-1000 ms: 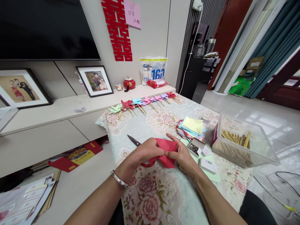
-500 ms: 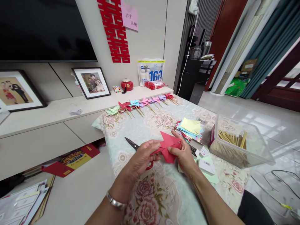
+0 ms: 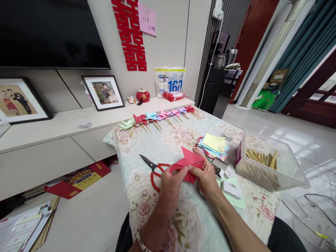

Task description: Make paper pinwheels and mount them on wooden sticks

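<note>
A red paper pinwheel (image 3: 189, 161), partly folded, is held above the table between both hands. My left hand (image 3: 172, 182) pinches its near left side, thumb close to the centre. My right hand (image 3: 206, 173) grips the right side, its thumb pressed near the middle and the fingers behind the paper. The two thumbs almost meet. Just left of my left hand lie scissors (image 3: 154, 166) with red handles, blades pointing away to the left. Past my right hand sit a stack of coloured paper sheets (image 3: 214, 144) and a small open box of pins (image 3: 217, 169).
Finished pinwheels on sticks (image 3: 151, 117) line the far edge of the flowered tablecloth (image 3: 147, 206). On the right stands a clear plastic bin (image 3: 286, 168) holding wooden sticks (image 3: 262, 159). A small white box (image 3: 232, 189) rests on green paper. Behind runs a white cabinet (image 3: 65, 122) with framed photos.
My left hand has shifted right and turned, bringing its thumb near the pinwheel's centre. The scissors' red handles are now uncovered. My right hand keeps its hold.
</note>
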The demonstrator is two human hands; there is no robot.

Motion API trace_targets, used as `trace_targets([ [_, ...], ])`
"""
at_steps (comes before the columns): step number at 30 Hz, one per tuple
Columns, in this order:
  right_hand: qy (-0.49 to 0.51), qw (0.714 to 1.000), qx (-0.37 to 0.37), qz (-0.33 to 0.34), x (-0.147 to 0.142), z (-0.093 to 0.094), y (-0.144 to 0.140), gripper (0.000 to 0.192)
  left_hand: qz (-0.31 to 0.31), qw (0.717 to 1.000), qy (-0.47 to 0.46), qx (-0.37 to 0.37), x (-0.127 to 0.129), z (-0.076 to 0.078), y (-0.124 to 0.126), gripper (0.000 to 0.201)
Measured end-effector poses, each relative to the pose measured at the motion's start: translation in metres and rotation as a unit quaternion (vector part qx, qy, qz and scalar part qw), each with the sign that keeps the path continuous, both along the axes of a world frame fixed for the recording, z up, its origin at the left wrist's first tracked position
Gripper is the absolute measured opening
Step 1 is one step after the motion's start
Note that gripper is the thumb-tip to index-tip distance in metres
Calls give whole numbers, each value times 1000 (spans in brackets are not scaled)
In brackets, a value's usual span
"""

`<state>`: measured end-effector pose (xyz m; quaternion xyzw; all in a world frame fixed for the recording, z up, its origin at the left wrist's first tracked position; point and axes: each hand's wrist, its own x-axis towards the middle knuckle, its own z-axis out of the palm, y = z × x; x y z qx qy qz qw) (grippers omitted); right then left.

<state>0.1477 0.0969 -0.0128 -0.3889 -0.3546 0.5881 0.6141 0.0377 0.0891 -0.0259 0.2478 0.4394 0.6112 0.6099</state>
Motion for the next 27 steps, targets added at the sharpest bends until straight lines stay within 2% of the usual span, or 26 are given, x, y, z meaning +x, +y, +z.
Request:
trace_targets([
  [4,2,1000,2,3,-2,0,-1,80,11,1000,2,0,0,-4,0,39],
  [8,18,1000,-4,12,-3,0,-1,81,19,1000,8,-1,-1,0,-1,36],
  [14,11,999,10,32,1,3,0,62,6,1000,-16,-19,-11,21,0,29],
  [17,-23,999,31,0,5,2,1,54,9,999,-26,-29,-21,33,2,25],
  [19,-74,994,71,-36,8,0,2,44,20,999,-25,-38,-28,38,3,26],
  [21,-173,972,135,-84,9,-3,2,30,29,998,-20,-47,-33,41,4,27],
  [22,-236,950,178,-103,9,-3,1,23,31,998,-17,-51,-34,42,5,27],
  [24,-354,886,276,-118,9,-2,0,15,33,998,-15,-58,-37,44,7,25],
  [26,-431,820,361,-103,8,-1,-2,20,34,997,-18,-63,-38,45,9,24],
  [27,-454,797,388,-91,7,0,-2,24,34,997,-19,-63,-39,46,10,24],
])
